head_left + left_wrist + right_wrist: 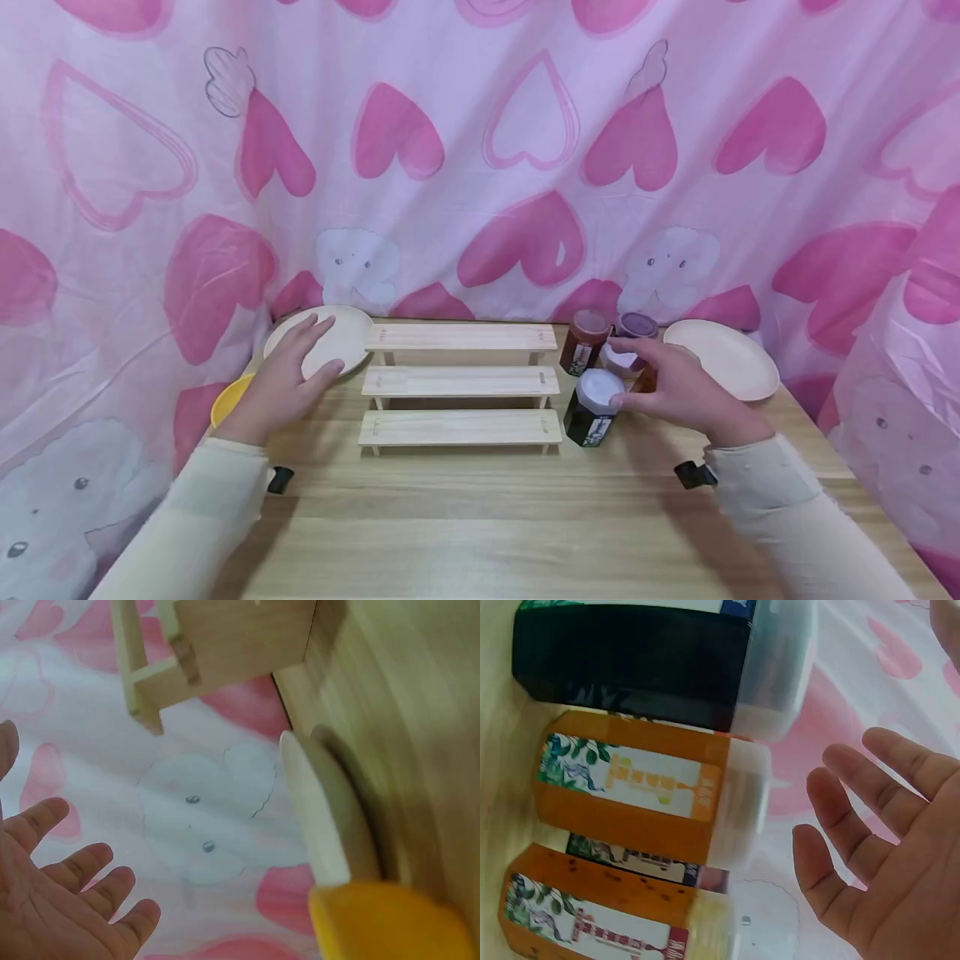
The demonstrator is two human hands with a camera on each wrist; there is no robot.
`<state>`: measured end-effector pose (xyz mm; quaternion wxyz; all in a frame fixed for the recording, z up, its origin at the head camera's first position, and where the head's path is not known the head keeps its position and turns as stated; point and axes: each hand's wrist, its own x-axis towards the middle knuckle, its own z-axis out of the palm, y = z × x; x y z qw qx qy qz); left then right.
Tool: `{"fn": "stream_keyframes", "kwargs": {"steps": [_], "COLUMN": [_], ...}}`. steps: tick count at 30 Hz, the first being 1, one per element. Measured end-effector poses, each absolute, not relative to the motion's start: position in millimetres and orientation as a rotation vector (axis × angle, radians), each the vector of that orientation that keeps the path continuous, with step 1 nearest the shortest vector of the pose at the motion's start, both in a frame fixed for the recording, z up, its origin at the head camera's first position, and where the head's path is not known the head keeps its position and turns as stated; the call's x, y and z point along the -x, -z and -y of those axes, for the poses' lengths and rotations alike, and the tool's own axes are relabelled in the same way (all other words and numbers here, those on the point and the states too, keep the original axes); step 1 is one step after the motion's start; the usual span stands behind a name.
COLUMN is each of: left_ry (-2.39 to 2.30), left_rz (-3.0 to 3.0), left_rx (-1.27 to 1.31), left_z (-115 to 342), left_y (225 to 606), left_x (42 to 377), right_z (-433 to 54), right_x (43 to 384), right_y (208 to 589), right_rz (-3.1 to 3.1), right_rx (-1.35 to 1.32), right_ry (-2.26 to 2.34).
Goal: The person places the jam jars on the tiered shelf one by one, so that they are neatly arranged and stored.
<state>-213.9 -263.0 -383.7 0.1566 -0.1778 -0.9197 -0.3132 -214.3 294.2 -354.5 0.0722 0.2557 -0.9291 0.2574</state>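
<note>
Between the left hand (281,387) and right hand (678,383) I see three shelves (460,382) of pale, smooth, matt wood. Beside the right hand I make out glossy jars (622,664), plastic by their look, with cloudy translucent lids (772,667). Near the left hand, the cream plate (343,337) and yellow dish (390,922) read smooth to me. Below both, wood-grained tabletop (465,525), faintly satiny; beyond, soft creased cloth curtain (465,125).

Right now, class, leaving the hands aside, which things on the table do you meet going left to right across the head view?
Yellow dish → pale plate → wooden shelves → cluster of jars → second pale plate.
</note>
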Motion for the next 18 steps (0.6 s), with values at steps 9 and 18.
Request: {"fn": "stream_keyframes", "kwargs": {"steps": [9,18], "left_ry": [1.036,1.181], "left_rz": [2.604,2.545], "left_rx": [0.442,0.401], "left_z": [250.5,239.0], "left_y": [404.9,418.2], "left_x": [228.6,242.3], "right_z": [-289.1,-287.3], "right_x": [215.0,217.8], "right_y": [370.4,375.4], "right_rz": [2.852,2.899], "right_rx": [-0.744,-0.743], "right_ry": [-0.796,-0.861]}}
